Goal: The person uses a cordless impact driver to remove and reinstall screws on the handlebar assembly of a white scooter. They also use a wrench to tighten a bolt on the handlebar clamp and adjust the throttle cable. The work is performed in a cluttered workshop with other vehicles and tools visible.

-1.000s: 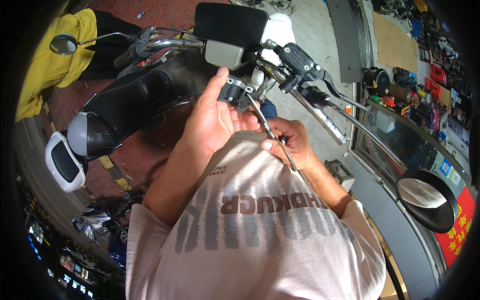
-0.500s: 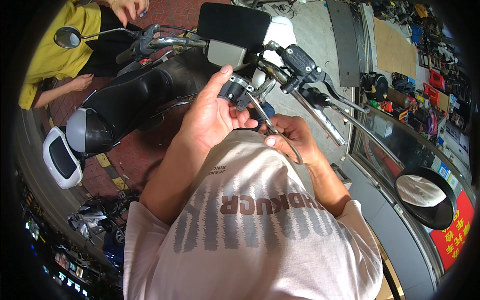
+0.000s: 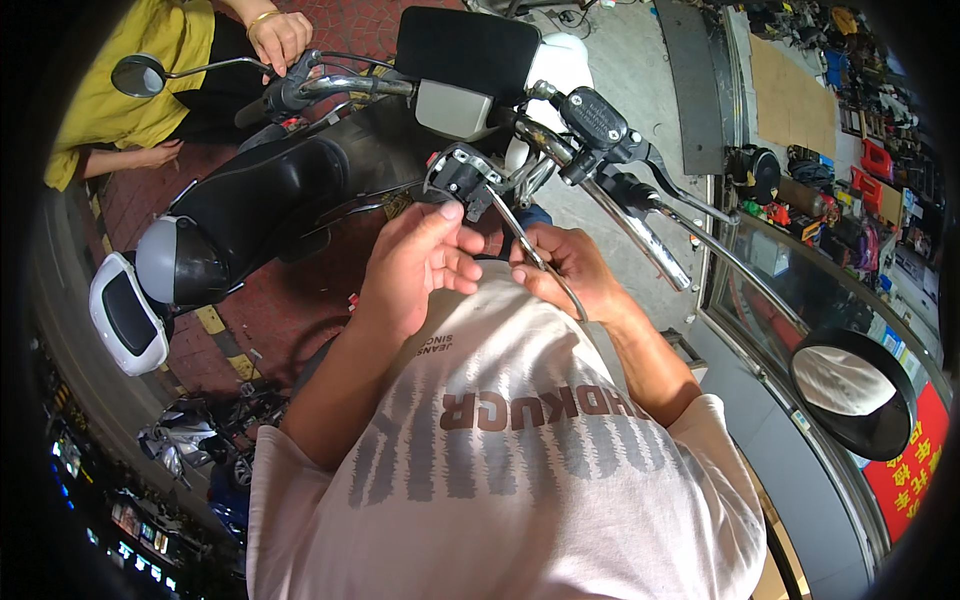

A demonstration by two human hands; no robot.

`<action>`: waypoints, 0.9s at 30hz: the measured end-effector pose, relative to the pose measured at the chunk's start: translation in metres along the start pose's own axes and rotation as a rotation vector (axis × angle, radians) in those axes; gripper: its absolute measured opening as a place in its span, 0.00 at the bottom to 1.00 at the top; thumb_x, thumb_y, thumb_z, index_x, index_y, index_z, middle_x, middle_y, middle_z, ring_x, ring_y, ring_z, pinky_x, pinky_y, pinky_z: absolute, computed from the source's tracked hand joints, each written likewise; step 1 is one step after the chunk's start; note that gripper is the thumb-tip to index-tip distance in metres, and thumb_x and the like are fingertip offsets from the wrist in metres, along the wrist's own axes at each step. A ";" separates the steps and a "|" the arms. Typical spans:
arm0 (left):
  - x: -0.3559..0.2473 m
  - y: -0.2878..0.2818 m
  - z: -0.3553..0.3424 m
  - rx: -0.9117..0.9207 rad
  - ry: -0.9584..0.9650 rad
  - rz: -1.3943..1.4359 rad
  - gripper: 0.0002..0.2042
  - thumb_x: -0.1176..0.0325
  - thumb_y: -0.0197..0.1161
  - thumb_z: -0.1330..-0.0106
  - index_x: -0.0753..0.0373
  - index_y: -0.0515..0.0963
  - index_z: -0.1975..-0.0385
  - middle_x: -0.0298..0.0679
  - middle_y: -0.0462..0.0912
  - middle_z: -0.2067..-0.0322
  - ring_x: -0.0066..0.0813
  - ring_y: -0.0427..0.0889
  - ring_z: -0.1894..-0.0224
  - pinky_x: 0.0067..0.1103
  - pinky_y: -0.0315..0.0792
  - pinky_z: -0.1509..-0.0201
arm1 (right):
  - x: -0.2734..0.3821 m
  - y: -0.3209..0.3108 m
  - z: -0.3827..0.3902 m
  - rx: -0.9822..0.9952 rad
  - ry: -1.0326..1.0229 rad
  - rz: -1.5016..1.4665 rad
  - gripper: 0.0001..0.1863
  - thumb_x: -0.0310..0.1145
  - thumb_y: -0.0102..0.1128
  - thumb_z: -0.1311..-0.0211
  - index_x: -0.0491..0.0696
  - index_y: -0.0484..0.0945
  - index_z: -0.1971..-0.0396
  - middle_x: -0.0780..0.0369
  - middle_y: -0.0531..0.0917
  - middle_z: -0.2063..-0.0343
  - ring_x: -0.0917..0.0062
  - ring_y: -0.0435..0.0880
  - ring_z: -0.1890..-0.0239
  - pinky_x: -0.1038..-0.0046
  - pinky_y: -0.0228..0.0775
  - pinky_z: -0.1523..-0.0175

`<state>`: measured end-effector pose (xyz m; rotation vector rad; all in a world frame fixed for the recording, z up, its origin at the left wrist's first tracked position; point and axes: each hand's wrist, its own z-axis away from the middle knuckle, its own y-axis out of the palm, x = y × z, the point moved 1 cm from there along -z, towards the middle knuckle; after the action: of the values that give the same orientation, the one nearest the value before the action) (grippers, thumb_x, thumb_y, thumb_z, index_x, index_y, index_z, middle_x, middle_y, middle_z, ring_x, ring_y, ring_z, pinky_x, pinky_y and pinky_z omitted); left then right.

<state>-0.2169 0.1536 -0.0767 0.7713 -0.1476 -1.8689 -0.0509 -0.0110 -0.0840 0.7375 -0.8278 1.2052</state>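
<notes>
A black handlebar switch housing (image 3: 458,183) with bare metal along its top edge sits in front of my chest. Just below it is my left hand (image 3: 425,255), its fingers loosely curled and apart, the thumb tip at or very near the housing's lower edge. From the housing a cable with a shiny metal tube end (image 3: 516,228) slants down to my right hand (image 3: 568,268). The thumb and fingers of that hand pinch this cable, and its dark tail bends past the thumb. To the right stands the bare chrome handlebar end (image 3: 650,245), with the brake master cylinder (image 3: 597,118) and brake lever (image 3: 668,182) beside it.
The scooter's black seat (image 3: 270,195) and grey helmet (image 3: 180,260) lie to the left. A person in yellow (image 3: 150,95) stands at the far left grip, one hand near it. A round mirror (image 3: 850,390) on a long stem juts out right, beside a glass cabinet (image 3: 770,270).
My left hand has dropped down and away from around the switch housing, which now shows more fully. The right hand keeps its pinch on the cable. The other person's hand has lowered toward the left grip.
</notes>
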 end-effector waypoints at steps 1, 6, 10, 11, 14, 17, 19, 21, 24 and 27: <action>0.004 -0.006 -0.002 0.055 0.014 -0.019 0.18 0.53 0.63 0.27 0.66 0.80 0.59 0.44 0.86 0.69 0.29 0.85 0.73 0.24 0.81 0.69 | 0.000 0.001 -0.001 -0.009 0.001 0.003 0.09 0.34 0.69 0.38 0.46 0.79 0.68 0.74 0.71 0.81 0.90 0.64 0.77 0.79 0.56 0.73; 0.007 0.001 -0.005 0.054 0.079 0.015 0.17 0.56 0.63 0.26 0.68 0.82 0.62 0.47 0.88 0.70 0.29 0.86 0.76 0.22 0.81 0.71 | 0.001 0.003 -0.004 -0.025 -0.006 0.081 0.09 0.34 0.68 0.40 0.45 0.79 0.69 0.73 0.72 0.81 0.89 0.66 0.77 0.79 0.58 0.73; 0.006 0.003 -0.007 0.021 0.086 -0.067 0.15 0.58 0.64 0.27 0.67 0.83 0.62 0.45 0.89 0.71 0.27 0.86 0.76 0.21 0.81 0.71 | 0.003 0.003 -0.004 -0.033 -0.003 0.118 0.09 0.33 0.68 0.40 0.45 0.78 0.69 0.72 0.73 0.80 0.89 0.66 0.77 0.79 0.59 0.73; 0.006 0.003 -0.007 0.006 0.097 -0.116 0.15 0.58 0.65 0.27 0.67 0.83 0.63 0.45 0.89 0.71 0.26 0.86 0.76 0.20 0.81 0.70 | 0.003 0.004 -0.004 -0.034 0.001 0.125 0.09 0.33 0.68 0.40 0.45 0.78 0.69 0.72 0.73 0.80 0.88 0.66 0.77 0.79 0.59 0.73; 0.008 0.004 -0.010 -0.010 0.188 -0.147 0.14 0.60 0.66 0.27 0.67 0.83 0.64 0.44 0.89 0.72 0.25 0.86 0.76 0.20 0.81 0.69 | 0.003 0.005 -0.003 -0.045 -0.012 0.132 0.09 0.33 0.67 0.40 0.44 0.78 0.69 0.71 0.73 0.80 0.88 0.67 0.77 0.78 0.60 0.73; 0.008 0.004 -0.012 0.005 0.226 -0.156 0.10 0.65 0.63 0.27 0.66 0.82 0.65 0.45 0.89 0.71 0.27 0.87 0.75 0.22 0.83 0.68 | 0.000 0.005 -0.003 -0.039 -0.026 0.133 0.09 0.33 0.67 0.40 0.44 0.78 0.68 0.71 0.73 0.79 0.88 0.67 0.77 0.78 0.60 0.73; 0.009 0.002 -0.015 0.023 0.226 -0.143 0.10 0.65 0.63 0.27 0.66 0.81 0.66 0.45 0.88 0.71 0.27 0.87 0.74 0.23 0.83 0.67 | -0.002 0.006 -0.003 -0.039 -0.042 0.126 0.09 0.33 0.67 0.40 0.44 0.78 0.68 0.71 0.73 0.80 0.87 0.67 0.77 0.77 0.60 0.73; 0.008 0.001 -0.017 0.042 0.213 -0.120 0.09 0.66 0.62 0.27 0.66 0.81 0.67 0.45 0.88 0.71 0.28 0.87 0.74 0.24 0.83 0.66 | -0.003 0.007 -0.003 -0.039 -0.056 0.129 0.09 0.33 0.67 0.39 0.44 0.78 0.68 0.70 0.73 0.80 0.87 0.67 0.77 0.77 0.60 0.73; 0.005 -0.001 -0.019 0.067 0.168 -0.062 0.08 0.67 0.62 0.27 0.65 0.80 0.67 0.46 0.88 0.71 0.30 0.87 0.74 0.26 0.83 0.65 | -0.006 0.006 -0.003 -0.048 -0.104 0.149 0.10 0.34 0.67 0.38 0.44 0.79 0.68 0.70 0.73 0.81 0.87 0.66 0.79 0.77 0.58 0.74; 0.003 -0.006 -0.020 0.089 0.122 0.019 0.07 0.68 0.60 0.29 0.64 0.79 0.68 0.48 0.88 0.71 0.35 0.87 0.74 0.30 0.83 0.64 | -0.007 0.007 -0.003 -0.066 -0.141 0.158 0.11 0.36 0.67 0.37 0.44 0.79 0.67 0.70 0.73 0.83 0.88 0.65 0.80 0.76 0.56 0.75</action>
<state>-0.2109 0.1579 -0.0962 0.9397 -0.1603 -1.8013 -0.0581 -0.0102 -0.0914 0.7192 -1.0544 1.2704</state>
